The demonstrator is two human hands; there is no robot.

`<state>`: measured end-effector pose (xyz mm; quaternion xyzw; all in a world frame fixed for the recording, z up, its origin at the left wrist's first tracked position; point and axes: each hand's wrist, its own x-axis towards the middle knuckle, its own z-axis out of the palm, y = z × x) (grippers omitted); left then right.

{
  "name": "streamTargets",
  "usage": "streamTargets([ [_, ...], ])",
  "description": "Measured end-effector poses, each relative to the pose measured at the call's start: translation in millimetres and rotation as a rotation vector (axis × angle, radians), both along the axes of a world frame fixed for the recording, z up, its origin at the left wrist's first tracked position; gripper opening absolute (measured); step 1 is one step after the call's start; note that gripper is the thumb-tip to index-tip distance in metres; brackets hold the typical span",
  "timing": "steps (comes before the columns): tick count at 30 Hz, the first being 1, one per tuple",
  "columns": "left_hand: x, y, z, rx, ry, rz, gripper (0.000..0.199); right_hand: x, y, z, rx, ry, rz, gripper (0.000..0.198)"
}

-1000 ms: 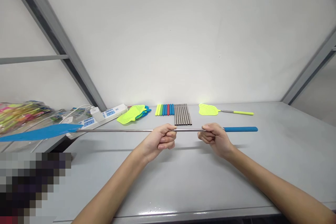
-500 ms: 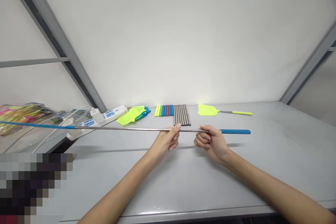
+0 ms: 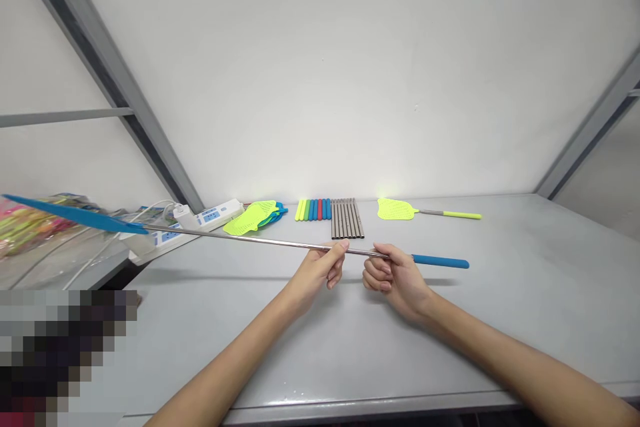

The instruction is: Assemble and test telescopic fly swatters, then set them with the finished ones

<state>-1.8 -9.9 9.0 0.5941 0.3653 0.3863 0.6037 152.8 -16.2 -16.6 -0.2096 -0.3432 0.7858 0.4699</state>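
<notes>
A long fly swatter (image 3: pixel 265 241) with a thin metal telescopic rod is held above the table, its blue head at the far left and its blue handle at the right. My left hand (image 3: pixel 320 268) pinches the rod near its middle. Closer to the handle, my right hand (image 3: pixel 397 279) has its fingers curled around the rod. Behind my hands, several metal rods (image 3: pixel 347 219) lie side by side, next to a row of coloured handle sleeves (image 3: pixel 313 209). A short yellow fly swatter (image 3: pixel 397 209) rests at the back right.
Loose yellow and blue swatter heads (image 3: pixel 253 217) are piled left of the sleeves. A white power strip (image 3: pixel 213 217) with cables runs along the table's left side. Bagged colourful items (image 3: pixel 45 227) lie at far left. A white wall stands behind the grey table (image 3: pixel 320 360).
The long swatter has tilted, its head end rising and its handle end dropping slightly. It has also turned so the flat blue head shows more. Both hands keep their grip.
</notes>
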Motion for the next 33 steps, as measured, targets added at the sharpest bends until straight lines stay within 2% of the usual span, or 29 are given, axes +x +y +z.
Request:
streamTargets([
  [20, 4.9, -5.9, 1.1, -0.025, 0.137, -0.1, 0.041, -15.9, -19.8, 0.3, -0.128, -0.03, 0.276, 0.039],
  [24, 2.7, -3.3, -1.4, -0.041, 0.144, -0.105, 0.045, -15.8, -19.8, 0.1, -0.112, -0.035, 0.275, 0.041],
  [33, 2.4, -1.3, -7.1, -0.099, 0.095, -0.175, 0.046, -13.1, -14.6, -1.2, 0.01, -0.198, 0.207, 0.042],
])
